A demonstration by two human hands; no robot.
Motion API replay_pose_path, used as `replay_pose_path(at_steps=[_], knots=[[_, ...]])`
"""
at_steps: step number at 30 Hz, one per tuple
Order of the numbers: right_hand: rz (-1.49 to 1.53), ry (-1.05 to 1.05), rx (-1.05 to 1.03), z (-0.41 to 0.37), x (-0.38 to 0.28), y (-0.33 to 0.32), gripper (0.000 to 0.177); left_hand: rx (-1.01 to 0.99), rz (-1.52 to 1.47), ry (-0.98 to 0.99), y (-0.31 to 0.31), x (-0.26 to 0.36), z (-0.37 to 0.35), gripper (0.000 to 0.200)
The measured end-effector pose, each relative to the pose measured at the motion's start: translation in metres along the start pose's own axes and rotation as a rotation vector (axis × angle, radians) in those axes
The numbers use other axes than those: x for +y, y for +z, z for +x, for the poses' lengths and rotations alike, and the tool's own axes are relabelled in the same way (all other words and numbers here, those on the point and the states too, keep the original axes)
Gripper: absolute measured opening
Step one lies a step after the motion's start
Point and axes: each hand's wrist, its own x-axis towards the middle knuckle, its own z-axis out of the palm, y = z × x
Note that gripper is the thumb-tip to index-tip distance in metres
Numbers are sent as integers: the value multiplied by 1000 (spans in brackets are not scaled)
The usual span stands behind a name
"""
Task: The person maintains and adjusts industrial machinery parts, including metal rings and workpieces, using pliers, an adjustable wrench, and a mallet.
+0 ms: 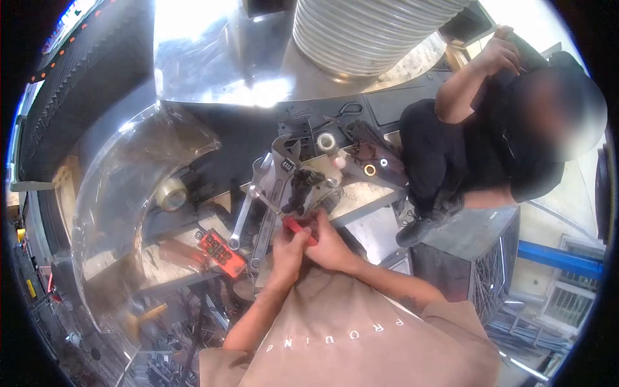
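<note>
My left hand (pixel 289 253) and my right hand (pixel 331 246) meet at the bench edge, both closed around a red-handled tool (pixel 295 225). A thin metal shaft seems to run from its handle up and to the left; the tip's exact kind cannot be made out. Just beyond my fingers lies a crumpled black item (pixel 303 191). Left of my hands, a combination wrench (pixel 242 216) rests at a slant, beside a large adjustable wrench (pixel 284 161). Nearer the front edge is an orange remote control (pixel 221 253) with black buttons.
A clear curved plastic sheet (pixel 106 213) and a tape roll (pixel 171 194) occupy the left. Farther back are another tape roll (pixel 327 142), scissors (pixel 350 109) and a wide ribbed duct (pixel 367 39). At right a person in dark clothes (pixel 480 151) sits close, one arm raised.
</note>
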Motion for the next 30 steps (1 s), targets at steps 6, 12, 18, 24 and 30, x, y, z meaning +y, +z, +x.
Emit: replay_pose_path(at_steps=[6, 12, 18, 24, 30], knots=[[11, -106, -62, 5, 15, 3, 70, 65, 108, 5, -4, -21, 4, 25], [30, -42, -117, 10, 4, 2, 82, 128, 298, 37, -6, -23, 10, 17], [-46, -148, -193, 12, 9, -1, 90, 205, 313, 118, -19, -32, 19, 14], [5, -38, -422, 19, 13, -18, 83, 380, 250, 179, -96, -43, 36, 21], [-176, -113, -195, 94, 36, 13, 41, 476, 320, 173, -121, -20, -4, 31]])
